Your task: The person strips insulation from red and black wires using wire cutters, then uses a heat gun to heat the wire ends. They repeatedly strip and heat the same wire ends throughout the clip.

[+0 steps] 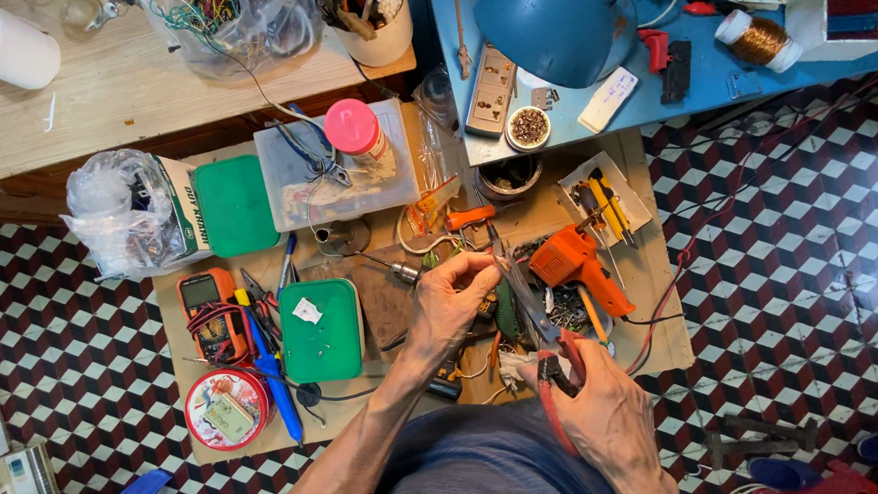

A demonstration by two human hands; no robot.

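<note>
My right hand (606, 411) grips the red handles of a pair of long-nose pliers (535, 317), whose metal jaws point up and left. My left hand (453, 300) is pinched shut around something small at the plier tips; the object itself is too small to make out. Both hands hover over a cardboard sheet (669, 339) crowded with tools, just above my lap. An orange drill-shaped power tool (578, 264) lies right behind the pliers.
A green plastic box (321, 331), a multimeter (212, 310), a blue-handled tool (277, 379) and a round red tin (227, 409) lie to the left. A blue table (708, 91) with a blue lamp shade (561, 28) stands behind; a wooden bench (117, 90) is at upper left. Chequered floor tiles (809, 256) surround it all.
</note>
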